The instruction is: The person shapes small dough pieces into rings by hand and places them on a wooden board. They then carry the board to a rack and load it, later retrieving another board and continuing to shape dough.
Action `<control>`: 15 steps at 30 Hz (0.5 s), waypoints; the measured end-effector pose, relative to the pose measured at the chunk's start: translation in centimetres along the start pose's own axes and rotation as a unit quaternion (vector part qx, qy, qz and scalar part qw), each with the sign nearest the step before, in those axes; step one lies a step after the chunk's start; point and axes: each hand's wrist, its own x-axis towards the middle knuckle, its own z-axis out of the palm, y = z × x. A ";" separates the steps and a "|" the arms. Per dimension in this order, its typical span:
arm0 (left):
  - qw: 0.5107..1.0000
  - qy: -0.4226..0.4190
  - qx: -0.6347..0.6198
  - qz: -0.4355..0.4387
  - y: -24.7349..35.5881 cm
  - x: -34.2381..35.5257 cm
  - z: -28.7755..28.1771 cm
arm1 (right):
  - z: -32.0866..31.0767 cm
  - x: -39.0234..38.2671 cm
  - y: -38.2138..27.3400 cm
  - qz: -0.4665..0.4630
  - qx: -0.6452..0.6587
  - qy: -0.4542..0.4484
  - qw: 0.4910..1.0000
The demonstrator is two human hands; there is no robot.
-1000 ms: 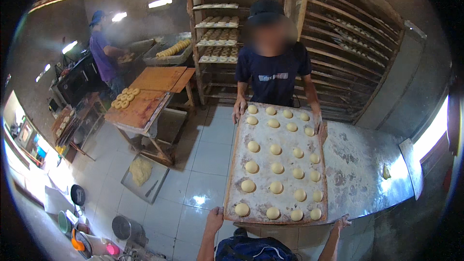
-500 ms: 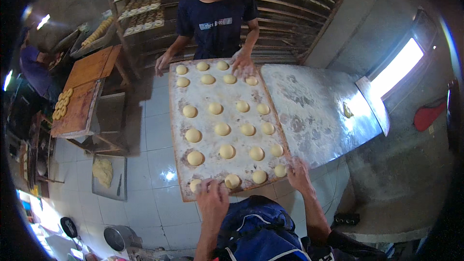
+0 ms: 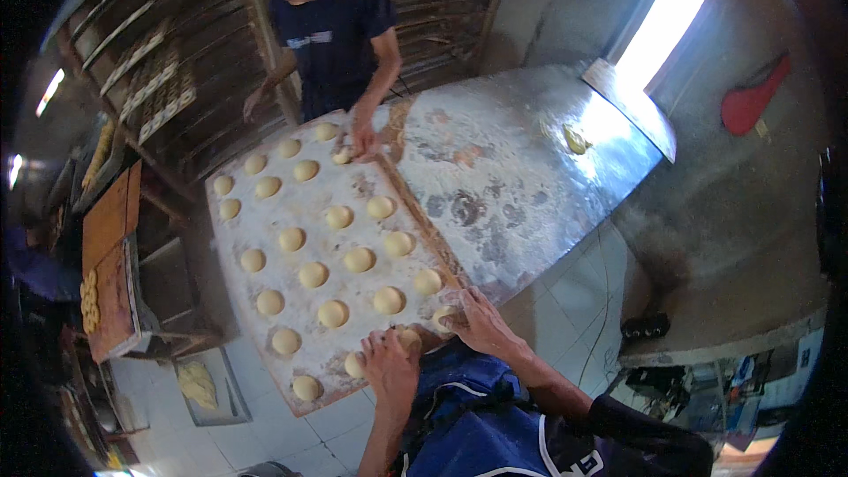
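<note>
Over on the left, a wooden table (image 3: 113, 243) carries a cluster of dough rings (image 3: 90, 302), and just nearer, down on the tiled floor, there's a shallow tray (image 3: 231, 402) with a pale dough lump (image 3: 196, 384) in it. Now the middle, and it's busy! A big floured board (image 3: 256, 228) lies in front of the person, set at a slant, rows of round dough balls (image 3: 313, 275) spread across it from far edge to near. At the far side stands a co-worker in a dark shirt (image 3: 322, 57), one hand down at the board's far right corner, touching a ball there, the other hanging off to the left. Here's the person's left hand (image 3: 391, 362), palm down over the near edge, fingers bent among the balls; whether they're closed on one, I can't tell. Just right of it, the right hand (image 3: 480, 322) sits at the near right corner, thumb side against a ball, its grip too hidden to call. Along the board's right edge runs a floury metal table (image 3: 530, 203), a small yellowish lump (image 3: 576, 139) near its right end. Far right, a red object (image 3: 753, 99) hangs on the wall.
</note>
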 end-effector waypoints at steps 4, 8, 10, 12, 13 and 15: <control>0.998 0.045 -0.048 0.001 0.8 0.1 1.1 | -3.1 -4.2 12.5 0.192 0.223 -0.211 0.932; 0.982 0.151 -0.116 -0.013 2.5 -1.4 3.5 | -0.4 -6.3 25.5 0.307 0.146 -0.346 0.874; 0.979 0.168 -0.105 -0.046 3.9 -3.0 4.8 | 4.5 -4.2 28.7 0.285 0.097 -0.290 0.908; 0.980 0.188 -0.053 -0.023 5.4 -4.5 5.9 | 9.9 -1.7 29.6 0.297 0.096 -0.271 0.910; 0.980 0.195 -0.031 -0.009 6.2 -5.2 6.2 | 12.2 -0.6 29.6 0.298 0.086 -0.249 0.917; 0.988 0.142 -0.023 -0.054 8.2 -6.4 6.8 | 15.2 1.0 29.2 0.309 0.074 -0.219 0.923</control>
